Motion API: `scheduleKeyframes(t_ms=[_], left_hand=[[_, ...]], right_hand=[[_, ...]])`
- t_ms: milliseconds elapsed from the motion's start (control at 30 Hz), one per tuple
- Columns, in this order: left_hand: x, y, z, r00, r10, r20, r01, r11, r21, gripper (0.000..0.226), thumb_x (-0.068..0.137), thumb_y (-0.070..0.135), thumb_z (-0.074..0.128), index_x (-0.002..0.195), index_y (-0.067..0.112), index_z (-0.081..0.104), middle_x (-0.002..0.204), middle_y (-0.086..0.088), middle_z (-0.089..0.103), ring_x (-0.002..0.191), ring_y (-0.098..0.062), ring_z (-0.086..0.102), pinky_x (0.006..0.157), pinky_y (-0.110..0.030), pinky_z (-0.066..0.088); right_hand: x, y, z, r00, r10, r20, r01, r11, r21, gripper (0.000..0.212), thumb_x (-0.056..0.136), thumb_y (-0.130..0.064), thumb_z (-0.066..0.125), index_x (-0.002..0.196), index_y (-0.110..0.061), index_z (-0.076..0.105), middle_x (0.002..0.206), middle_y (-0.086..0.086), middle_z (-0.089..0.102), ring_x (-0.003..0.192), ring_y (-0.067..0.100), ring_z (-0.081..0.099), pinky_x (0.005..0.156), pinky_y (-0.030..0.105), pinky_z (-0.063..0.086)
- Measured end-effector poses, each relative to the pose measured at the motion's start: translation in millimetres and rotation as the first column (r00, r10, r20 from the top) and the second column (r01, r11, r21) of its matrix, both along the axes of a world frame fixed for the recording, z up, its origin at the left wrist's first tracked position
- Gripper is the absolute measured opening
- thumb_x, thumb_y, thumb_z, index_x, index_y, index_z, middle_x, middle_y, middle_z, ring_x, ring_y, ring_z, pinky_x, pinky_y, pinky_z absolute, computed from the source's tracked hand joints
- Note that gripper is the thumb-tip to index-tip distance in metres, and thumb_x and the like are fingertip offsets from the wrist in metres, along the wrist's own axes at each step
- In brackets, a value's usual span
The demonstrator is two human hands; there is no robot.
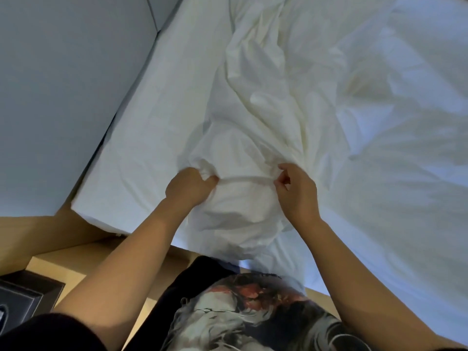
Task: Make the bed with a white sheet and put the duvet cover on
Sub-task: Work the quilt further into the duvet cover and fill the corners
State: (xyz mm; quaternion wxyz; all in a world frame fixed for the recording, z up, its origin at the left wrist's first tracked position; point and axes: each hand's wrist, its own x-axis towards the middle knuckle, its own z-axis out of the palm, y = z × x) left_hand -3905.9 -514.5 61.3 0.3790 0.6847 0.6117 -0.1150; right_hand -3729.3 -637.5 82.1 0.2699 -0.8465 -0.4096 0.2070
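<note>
2 hands (190, 185) (296, 192) on duvet cover (255, 133)

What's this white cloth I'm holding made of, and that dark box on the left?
White cloth: likely thin woven cotton or a blend, matte; it gathers in fine soft creases where the left hand and right hand pinch it. Dark box: leather or imitation, slight sheen, pale stitching along its edge.

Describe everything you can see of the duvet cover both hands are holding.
The duvet cover looks like thin, off-white cotton, heavily creased. It lies bunched in a ridge along the sheeted mattress, spilling over the near edge. The left hand grips its hem, the right hand pinches it, hem taut between them.
</note>
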Motion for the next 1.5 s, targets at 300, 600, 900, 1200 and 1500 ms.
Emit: scheduleKeyframes(t_ms=[300,600,900,1200,1500], left_hand=[[56.7,-20.8,31.2,0.829,-0.298,-0.473,0.479,0.816,0.325,0.038,0.091,0.04,0.05,0.112,0.009,0.052,0.114,-0.009,0.05,0.103,-0.027,0.05,0.073,-0.033,0.026],[83.3,-45.4,-8.1,0.424,-0.83,-0.364,0.903,0.358,0.236,0.094,0.083,0.057,0.054,0.15,0.01,0.007,0.156,-0.007,0.009,0.144,-0.025,0.007,0.111,-0.056,0.014],[90.1,-19.2,-26.2,0.206,-0.728,-0.654,0.978,0.181,0.106,0.08,0.098,0.034,0.041,0.146,0.011,-0.018,0.158,-0.008,-0.005,0.144,-0.039,0.003,0.115,-0.053,0.003],[86.6,-7.1,-28.6,0.346,-0.797,-0.494,0.937,0.267,0.225,0.048,0.099,0.013,0.035,0.144,0.007,0.022,0.143,-0.011,0.04,0.126,-0.028,0.044,0.102,-0.031,0.033],[104.7,-9.3,-12.0,0.55,-0.798,-0.247,0.807,0.431,0.404,0.045,0.097,0.012,0.037,0.142,0.012,0.034,0.129,-0.013,0.05,0.112,-0.03,0.051,0.074,-0.034,0.037]], right_hand=[[35.7,-61.9,-22.0,0.947,-0.306,-0.097,0.306,0.952,-0.015,0.03,0.09,-0.015,0.059,0.12,-0.009,0.056,0.089,-0.004,0.057,0.081,0.011,0.053,0.073,0.017,0.038],[31.6,-32.8,-47.4,0.545,-0.61,-0.576,0.626,0.752,-0.204,0.055,0.068,-0.033,0.081,0.101,-0.019,0.04,0.098,-0.009,0.049,0.084,0.007,0.053,0.07,0.024,0.046],[35.0,-2.4,-44.1,0.261,-0.501,-0.825,0.483,0.808,-0.338,0.04,0.078,-0.022,0.072,0.113,-0.009,0.057,0.105,0.005,0.067,0.088,0.018,0.066,0.062,0.026,0.054],[43.0,-4.6,-42.7,-0.048,-0.251,-0.967,0.514,0.824,-0.239,0.032,0.083,-0.027,0.066,0.113,-0.016,0.062,0.105,0.002,0.071,0.096,0.016,0.068,0.078,0.031,0.056],[22.7,19.1,-44.2,0.424,-0.563,-0.71,0.687,0.71,-0.152,0.023,0.079,-0.02,0.071,0.099,-0.023,0.061,0.094,-0.008,0.067,0.091,0.012,0.064,0.082,0.027,0.052]])
